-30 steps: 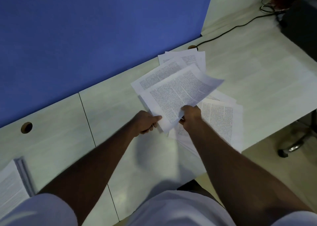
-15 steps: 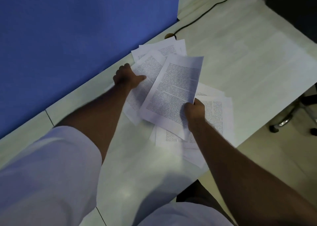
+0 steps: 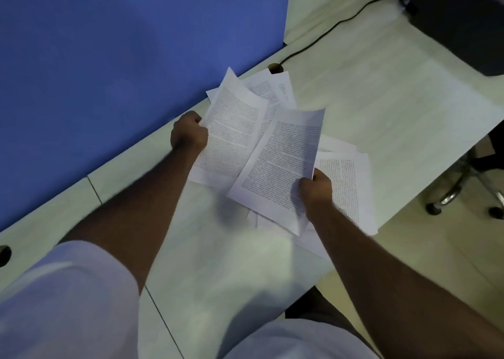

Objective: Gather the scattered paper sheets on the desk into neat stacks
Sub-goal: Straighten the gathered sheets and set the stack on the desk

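Observation:
Printed paper sheets lie scattered on the pale desk [image 3: 381, 91]. My left hand [image 3: 188, 135] grips the left edge of one printed sheet [image 3: 234, 124], lifted and curling near the blue partition. My right hand [image 3: 316, 192] pinches the lower right corner of a second sheet [image 3: 283, 162], which overlaps the first. More sheets lie flat under them: a few at the back [image 3: 275, 88] by the cable hole and several at the right [image 3: 346, 184], reaching the desk's front edge.
A blue partition [image 3: 122, 58] stands along the desk's back. A black cable [image 3: 327, 32] runs from a grommet hole [image 3: 274, 66] to a dark device [image 3: 463, 17] at the top right. A chair base [image 3: 458, 192] stands on the floor at the right.
My left hand has taken hold of the sheet it was pressing and lifted its edge. The right hand still holds its sheet, now tilted more upright.

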